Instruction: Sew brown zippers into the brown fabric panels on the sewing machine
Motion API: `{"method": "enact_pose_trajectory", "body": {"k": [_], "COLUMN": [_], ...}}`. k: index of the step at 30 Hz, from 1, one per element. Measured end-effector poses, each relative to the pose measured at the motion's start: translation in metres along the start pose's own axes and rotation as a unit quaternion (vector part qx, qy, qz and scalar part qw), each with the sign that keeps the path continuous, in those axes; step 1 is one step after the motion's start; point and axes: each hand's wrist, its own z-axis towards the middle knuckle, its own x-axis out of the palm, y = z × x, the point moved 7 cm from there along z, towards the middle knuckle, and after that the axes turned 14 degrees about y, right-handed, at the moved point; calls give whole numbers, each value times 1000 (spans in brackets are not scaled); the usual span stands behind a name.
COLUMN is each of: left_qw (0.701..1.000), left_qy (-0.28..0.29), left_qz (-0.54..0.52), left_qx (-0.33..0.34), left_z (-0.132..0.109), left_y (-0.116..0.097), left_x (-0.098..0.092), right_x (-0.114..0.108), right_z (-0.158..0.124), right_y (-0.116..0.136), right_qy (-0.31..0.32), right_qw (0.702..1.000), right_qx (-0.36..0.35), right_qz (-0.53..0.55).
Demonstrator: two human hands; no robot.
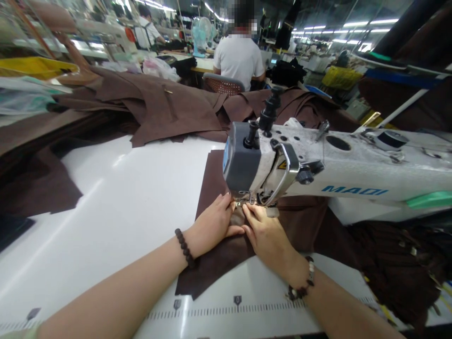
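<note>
A dark brown fabric piece [219, 263] lies on the white table under the head of a sewing machine [243, 157]. My left hand [213, 223] rests on this cloth just left of the needle area, fingers stretched forward and thumb apart. On the other side, my right hand [266, 230] lies on the cloth with its fingers extended toward the presser foot. Between the hands sits a small lighter brown piece [238, 216], lit by the machine's lamp. The thumbs almost meet in front of it. The needle itself is too small to make out.
Brown fabric panels [176, 108] are heaped along the table's far side, and more lie at the left [38, 183]. A dark brown bundle [395, 268] is at the right. A ruler scale [212, 310] runs along the front edge. Beyond, a person [238, 56] sits facing away.
</note>
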Motion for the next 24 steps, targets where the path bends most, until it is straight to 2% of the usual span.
{"method": "enact_pose_trajectory", "body": {"k": [14, 20, 24], "left_qw": [1000, 999, 1000], "left_qy": [0, -23, -21], "left_qz": [-11, -24, -3], "left_qx": [3, 14, 23], "left_z": [4, 3, 2], "left_y": [6, 6, 6], "left_x": [2, 4, 7], "right_x": [0, 1, -5], "right_z": [5, 4, -2], "right_y": [-3, -4, -15], "right_qy": [-7, -6, 4], "right_qw": [1000, 1000, 998], "right_qx": [16, 18, 58], "right_qz": [-7, 8, -41]}}
